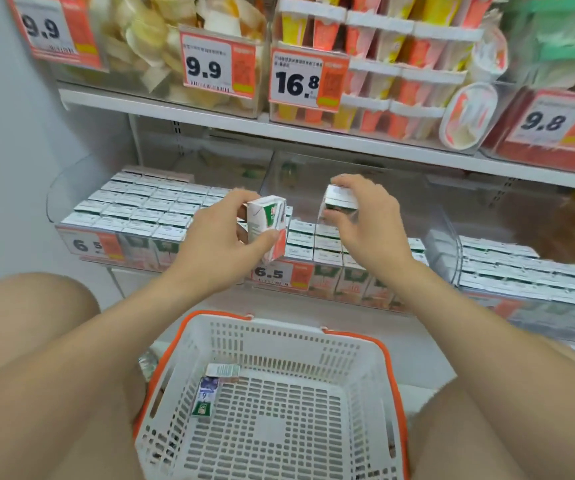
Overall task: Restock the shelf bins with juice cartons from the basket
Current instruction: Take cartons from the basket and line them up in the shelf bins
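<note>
A: Over the middle bin (348,174) on the lower shelf (279,299), both hands are loaded. The left hand (216,237) has a juice carton (267,226) tipped on a slant, and the right hand (365,223) has a second carton (339,199) held from above.

B: Why from above?

A: My guess is that the rows of cartons (314,244) in the bin stand upright and tight, so a carton must drop in top-up. Gripping it by the upper end leaves the bottom free to slide into the gap behind those rows.

B: And the fingers?

A: On the left hand, the thumb presses the near face and the fingers (244,199) curl over the far top edge, closed narrowly on the carton. On the right, the fingers (345,183) drape over the top and the thumb sits underneath, also closed around the carton. Neither hand has any slack.

B: Why is the left one tilted?

A: It probably waits its turn beside the other one, not yet turned to stand. It hangs just above the front row, near the 6.5 price tag (272,273).

B: What's left in the basket (365,368)?

A: Very little. One carton (205,398) lies flat at the left side, with another pale box (223,370) by the back wall. The basket sits on the floor between the person's knees, just below the shelf, so each reach is short. The bin on the left (133,202) looks packed full.
</note>
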Available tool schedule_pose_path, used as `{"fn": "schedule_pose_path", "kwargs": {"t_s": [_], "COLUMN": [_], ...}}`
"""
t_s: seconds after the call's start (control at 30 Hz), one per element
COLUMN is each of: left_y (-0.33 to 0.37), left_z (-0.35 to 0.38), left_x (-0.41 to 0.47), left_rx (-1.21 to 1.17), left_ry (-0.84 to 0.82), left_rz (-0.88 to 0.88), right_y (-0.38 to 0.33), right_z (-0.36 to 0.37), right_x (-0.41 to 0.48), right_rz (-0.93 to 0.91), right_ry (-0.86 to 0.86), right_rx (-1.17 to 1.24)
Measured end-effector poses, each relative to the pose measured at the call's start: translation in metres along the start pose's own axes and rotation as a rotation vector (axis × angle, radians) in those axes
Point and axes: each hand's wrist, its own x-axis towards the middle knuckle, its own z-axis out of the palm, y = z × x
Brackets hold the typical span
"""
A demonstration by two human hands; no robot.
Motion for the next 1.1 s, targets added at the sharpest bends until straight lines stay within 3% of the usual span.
{"fn": "schedule_pose_path", "kwargs": {"t_s": [0.2,0.3,0.43,0.5,0.6,0.73,0.8,0.93,1.1], "left_y": [0.003,0.006,0.004,0.005,0.007,0.015,0.019,0.018,-0.001], "left_z": [0.021,0.025,0.025,0.025,0.023,0.018,0.015,0.01,-0.016], "left_x": [0.017,0.025,0.031,0.034,0.035,0.032,0.028,0.021,0.024], "left_rx": [0.038,0.084,0.084,0.072,0.061,0.093,0.116,0.127,-0.004], "left_ry": [0.051,0.051,0.05,0.056,0.065,0.147,0.191,0.216,0.086], "left_rz": [-0.057,-0.057,-0.088,-0.105,-0.131,-0.165,-0.136,0.027,0.119], "right_y": [0.02,0.026,0.033,0.036,0.033,-0.021,-0.051,-0.075,-0.086], "right_z": [0.033,0.053,0.078,0.075,0.061,0.034,0.02,0.014,0.018], "right_x": [0.048,0.062,0.071,0.076,0.076,0.069,0.056,0.031,0.032], "right_rz": [0.021,0.134,0.22,0.252,0.282,0.284,0.295,0.254,0.249], "right_ry": [-0.228,-0.326,-0.641,-0.678,-0.601,-0.25,-0.271,-0.199,-0.232], "right_rx": [-0.233,-0.21,-0.153,-0.102,-0.052,0.305,0.466,0.362,0.643]}}
